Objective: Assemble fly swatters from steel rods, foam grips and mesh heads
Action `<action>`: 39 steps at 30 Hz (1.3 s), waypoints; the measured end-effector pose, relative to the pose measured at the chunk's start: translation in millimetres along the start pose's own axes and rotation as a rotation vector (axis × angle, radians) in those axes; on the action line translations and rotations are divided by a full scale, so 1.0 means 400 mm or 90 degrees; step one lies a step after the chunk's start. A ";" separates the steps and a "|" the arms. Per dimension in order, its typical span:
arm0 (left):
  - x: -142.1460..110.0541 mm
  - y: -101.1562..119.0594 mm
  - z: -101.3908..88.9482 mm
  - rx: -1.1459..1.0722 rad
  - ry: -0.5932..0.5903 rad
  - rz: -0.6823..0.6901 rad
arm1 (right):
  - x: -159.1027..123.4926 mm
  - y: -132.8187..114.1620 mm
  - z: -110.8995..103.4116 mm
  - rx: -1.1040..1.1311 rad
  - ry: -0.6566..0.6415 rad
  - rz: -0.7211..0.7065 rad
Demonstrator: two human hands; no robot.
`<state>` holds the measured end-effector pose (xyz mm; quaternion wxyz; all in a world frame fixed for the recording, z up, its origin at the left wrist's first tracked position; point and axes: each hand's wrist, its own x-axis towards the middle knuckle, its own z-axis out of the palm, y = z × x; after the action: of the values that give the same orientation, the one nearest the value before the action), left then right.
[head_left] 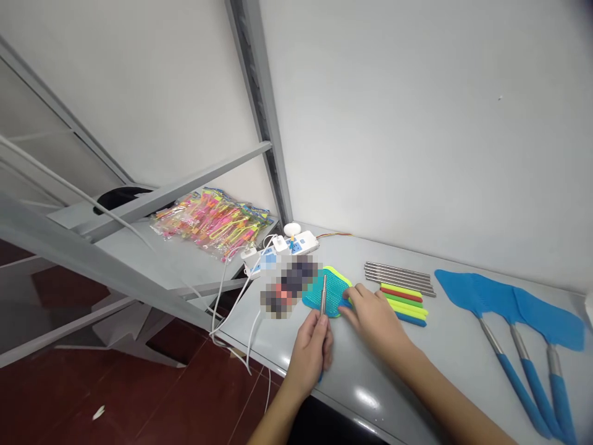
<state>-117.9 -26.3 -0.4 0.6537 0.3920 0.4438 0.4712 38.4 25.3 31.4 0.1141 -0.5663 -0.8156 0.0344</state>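
Observation:
My left hand point(314, 340) is closed around a metal telescopic rod point(323, 290) with a blue handle end showing below the fist. The rod points up and away, in front of a stack of fly swatter heads point(337, 289), teal on top with a yellow-green edge beneath. My right hand point(370, 306) reaches in from the right, its thumb and fingers pinched at the near right side of the stack on a blue swatter head part, mostly hidden by the fingers. Just beyond its knuckles lie several coloured handle tubes point(407, 303), yellow, red, green and blue.
Several metal rods point(398, 273) lie behind the tubes. Blue fly swatters point(514, 303) with long handles rest at the right. Power strips point(301, 243) with white cables stand at the left, near a pixelated item point(290, 287). Bagged colourful items point(215, 219) lie past the grey shelf post point(264, 93).

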 end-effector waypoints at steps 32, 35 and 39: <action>0.045 -0.044 0.260 0.150 -0.391 -0.139 | -0.315 0.176 -0.075 1.278 0.535 0.501; 0.047 -0.047 0.255 0.196 -0.403 -0.134 | -0.306 0.193 -0.064 1.219 0.618 0.530; 0.043 -0.038 0.257 0.258 -0.405 -0.134 | -0.297 0.208 -0.047 1.106 0.618 0.502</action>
<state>-13.2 -23.1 12.5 0.7129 0.5919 0.3406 0.1595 158.5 -56.9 16.7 0.7711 -0.4681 -0.1387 0.4088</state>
